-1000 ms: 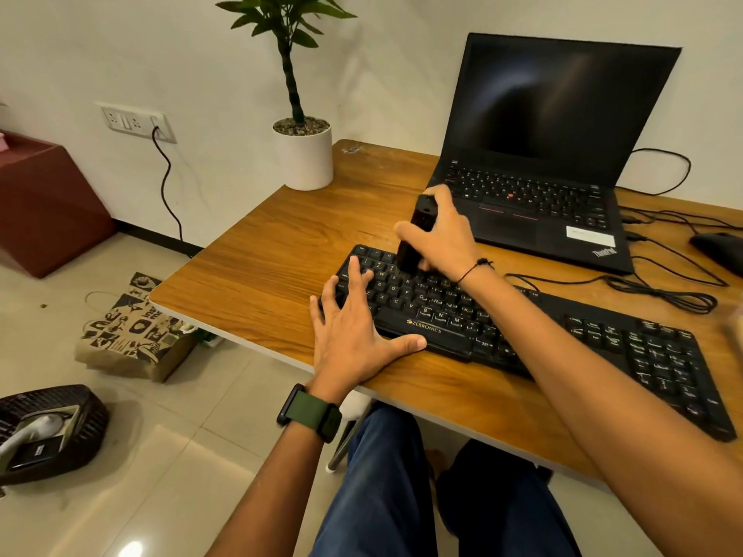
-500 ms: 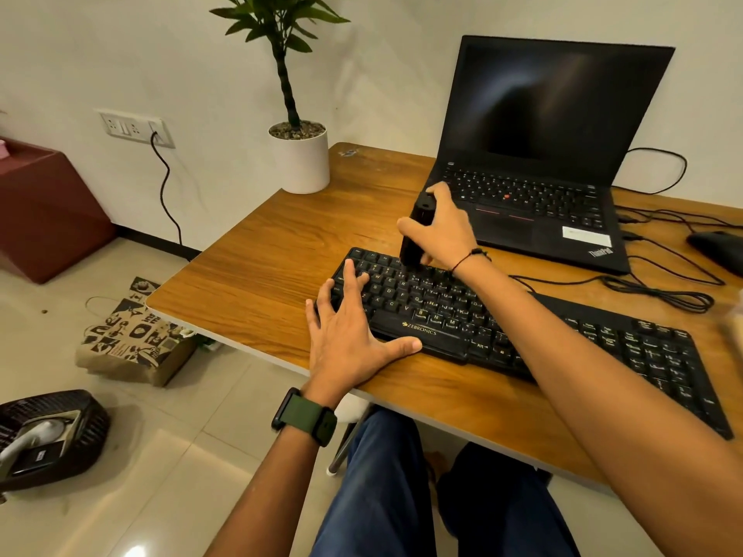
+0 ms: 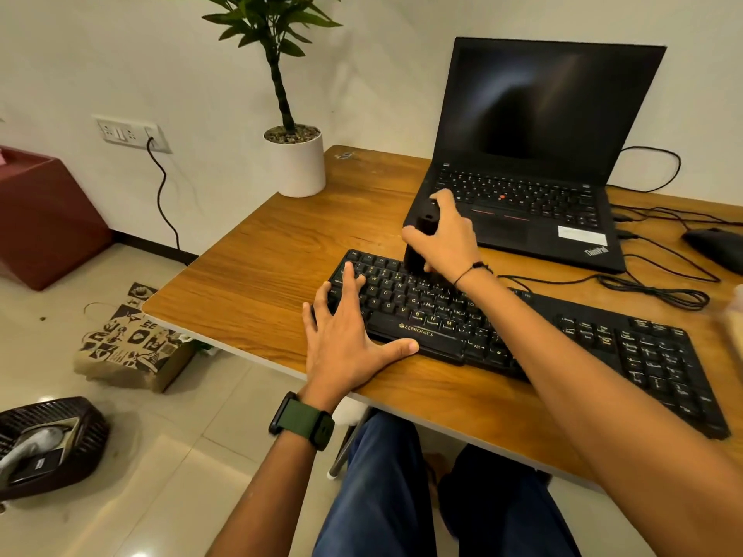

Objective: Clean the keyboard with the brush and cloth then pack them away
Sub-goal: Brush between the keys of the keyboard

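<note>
Since a second ago the right hand (image 3: pixel 444 239) has drawn the gripped black brush (image 3: pixel 418 245) toward 12 o'clock to the keyboard's (image 3: pixel 522 327) top key rows, while the left hand (image 3: pixel 345 335) stays flat, fingers spread, pressing its 9 o'clock end.

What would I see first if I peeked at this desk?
You would see two hands on a long black keyboard near the front edge of the wooden desk. The right hand grips a black brush standing on the top rows of keys, while the left hand rests flat on the keyboard's left end. Behind them sits an open laptop with a dark screen.
</note>
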